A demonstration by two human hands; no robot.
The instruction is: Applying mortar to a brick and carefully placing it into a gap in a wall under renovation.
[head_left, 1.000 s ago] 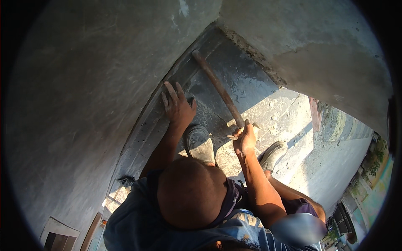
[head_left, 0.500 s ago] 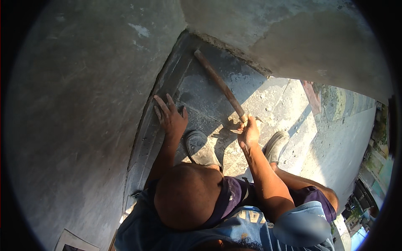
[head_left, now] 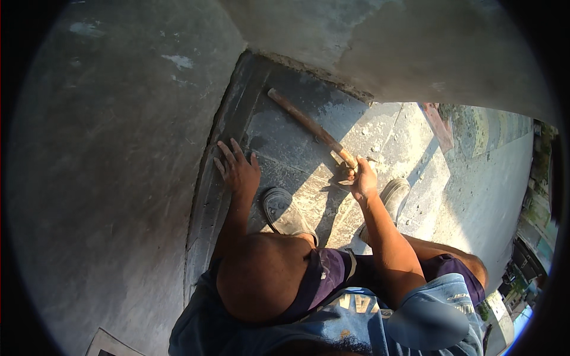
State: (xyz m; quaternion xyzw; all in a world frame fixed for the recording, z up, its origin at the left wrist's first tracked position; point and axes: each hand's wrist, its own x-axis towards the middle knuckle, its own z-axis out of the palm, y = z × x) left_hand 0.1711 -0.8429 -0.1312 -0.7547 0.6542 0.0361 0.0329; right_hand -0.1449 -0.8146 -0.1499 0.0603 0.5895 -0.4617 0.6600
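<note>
My right hand is closed around the near end of a hammer. Its long brown wooden handle points up and left over the dark floor tiles. Bits of what looks like the metal head show beside my fingers, mostly covered by the hand. On the narrow grey tile strip along the left wall lies my left hand, fingers spread, holding nothing. Whether the handle's far end touches the floor I cannot tell.
Plastered walls rise at the left and far side, meeting in a corner. My shoes stand on the tiles. Crumbs of mortar lie in the sunlit part. A reddish plank-like piece sits beyond, at the right.
The hammer has swung slightly, its handle's far end lower and more slanted; my right hand has shifted a little right. My left hand stays spread on the strip. The view has shifted slightly.
</note>
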